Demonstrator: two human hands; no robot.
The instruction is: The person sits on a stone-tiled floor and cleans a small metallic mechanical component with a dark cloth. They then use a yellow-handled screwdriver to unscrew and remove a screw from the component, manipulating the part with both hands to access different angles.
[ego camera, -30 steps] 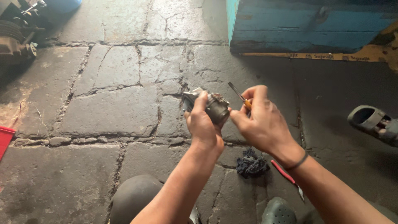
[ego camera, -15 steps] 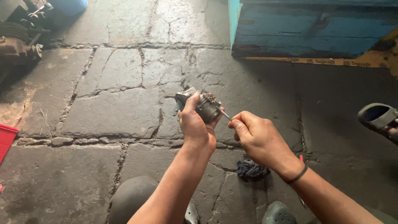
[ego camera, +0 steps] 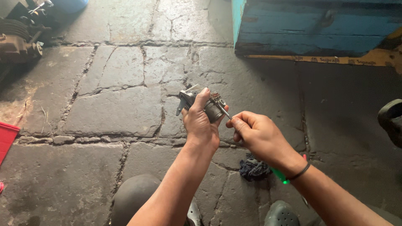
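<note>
My left hand [ego camera: 200, 124] grips a small grey metal engine part [ego camera: 209, 104] with levers and a cylindrical body, held up over the stone floor. My right hand [ego camera: 258, 134] pinches a thin screwdriver [ego camera: 223, 109]; its metal shaft runs up and left with the tip against the top of the part. Most of the handle is hidden in my fist. A black band circles my right wrist. A dark crumpled rag [ego camera: 253, 168] lies on the floor below my right hand, beside a green tool handle [ego camera: 278, 175].
Cracked stone slabs [ego camera: 113, 109] cover the floor. A blue wooden box [ego camera: 318, 27] stands at the upper right. Greasy engine parts [ego camera: 19, 37] sit at the upper left, a red tray [ego camera: 6, 140] at the left edge, a dark sandal [ego camera: 391, 119] at the right edge.
Both hands and the part have shifted left and slightly down in view. The screwdriver tip now rests on the part, where a second ago it stood apart beside it.
</note>
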